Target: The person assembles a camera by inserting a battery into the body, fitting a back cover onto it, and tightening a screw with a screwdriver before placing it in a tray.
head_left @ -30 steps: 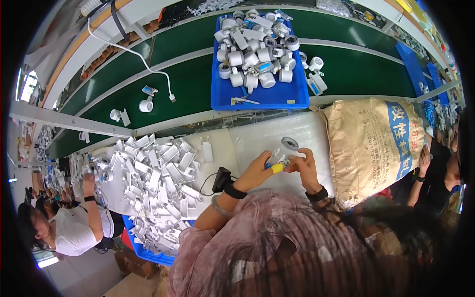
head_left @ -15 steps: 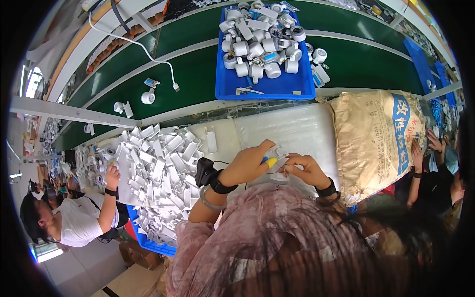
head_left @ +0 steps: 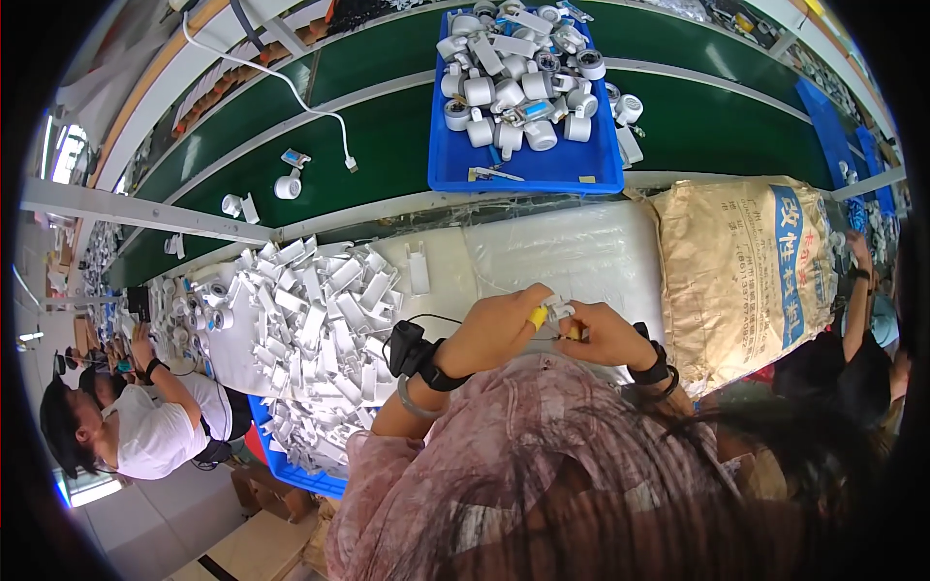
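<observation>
My left hand (head_left: 499,329) and my right hand (head_left: 605,334) meet over the white worktop (head_left: 572,252), both pinching a small white plastic part (head_left: 559,312) between yellow-capped fingertips. Each wrist wears a black band. A big heap of flat white plastic pieces (head_left: 310,329) lies to the left of my left hand. One single white piece (head_left: 418,268) lies apart just beyond it. My hair and pink patterned sleeve hide the near edge of the worktop.
A blue tray (head_left: 528,169) full of white cylindrical parts sits on the green conveyor (head_left: 387,136) beyond. A tan woven sack (head_left: 746,261) lies at right. A person in a white shirt (head_left: 145,426) works at left; another person's arm (head_left: 857,290) shows at far right.
My hands have drawn nearer to my body and lower in view, still joined on the small part. The round reel seen a second ago between my fingers no longer shows.
</observation>
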A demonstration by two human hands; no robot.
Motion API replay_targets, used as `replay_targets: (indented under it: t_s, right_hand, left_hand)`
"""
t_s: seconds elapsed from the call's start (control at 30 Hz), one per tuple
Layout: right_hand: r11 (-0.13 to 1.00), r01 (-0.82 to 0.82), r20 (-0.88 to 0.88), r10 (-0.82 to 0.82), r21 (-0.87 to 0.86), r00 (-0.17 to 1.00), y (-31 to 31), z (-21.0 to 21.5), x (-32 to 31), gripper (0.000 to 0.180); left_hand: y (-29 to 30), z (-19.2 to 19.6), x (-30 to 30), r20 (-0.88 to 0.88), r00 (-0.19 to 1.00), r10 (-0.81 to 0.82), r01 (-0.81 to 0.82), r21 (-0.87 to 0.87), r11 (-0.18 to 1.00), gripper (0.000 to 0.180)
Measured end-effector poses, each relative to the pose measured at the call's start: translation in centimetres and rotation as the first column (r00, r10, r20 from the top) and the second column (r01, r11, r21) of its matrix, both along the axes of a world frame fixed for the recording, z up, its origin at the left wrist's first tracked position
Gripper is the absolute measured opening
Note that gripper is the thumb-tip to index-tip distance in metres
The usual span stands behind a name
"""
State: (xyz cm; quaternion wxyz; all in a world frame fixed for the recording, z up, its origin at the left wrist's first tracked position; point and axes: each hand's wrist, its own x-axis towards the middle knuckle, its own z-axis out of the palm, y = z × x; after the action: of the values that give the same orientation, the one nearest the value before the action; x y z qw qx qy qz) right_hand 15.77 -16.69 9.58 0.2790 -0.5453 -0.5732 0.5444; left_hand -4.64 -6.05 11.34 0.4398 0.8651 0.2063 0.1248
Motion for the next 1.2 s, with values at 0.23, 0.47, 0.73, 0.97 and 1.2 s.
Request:
replay_targets:
  t_s: [0.23, 0.47, 0.73, 0.97, 1.2]
  right_hand:
    - [0.605, 0.371, 0.099, -0.602, 0.705, 0.792, -1.0, -3.7, -2.2, 0.023]
    - [0.789, 0.562, -0.27, -0.501, 0.249, 0.823, -1.4, -2.5, -2.1, 0.022]
    - [0.82, 0.459, -0.167, -0.428, 0.342, 0.888, -1.7, -1.8, -2.1, 0.029]
    - [0.696, 0.446, -0.049, -0.51, 0.562, 0.859, -1.7, -1.9, -2.7, 0.023]
    - [0.647, 0.409, 0.027, -0.553, 0.643, 0.833, -1.5, -1.5, -2.6, 0.022]
  left_hand:
    - [-0.9, -1.7, 1.7, 0.012, 0.968, 0.252, -0.195, -0.6, 0.776, 0.027]
    - [-1.2, -2.4, 2.5, -0.037, 0.959, 0.282, -0.228, -0.695, 0.682, 0.025]
    - [-1.6, -3.0, 2.3, -0.028, 0.961, 0.275, -0.221, -0.673, 0.706, 0.039]
    - [-2.0, -2.9, 2.0, 0.005, 0.957, 0.289, -0.218, -0.647, 0.731, 0.046]
    - [-2.0, -2.7, 1.9, 0.032, 0.968, 0.251, -0.192, -0.554, 0.81, 0.046]
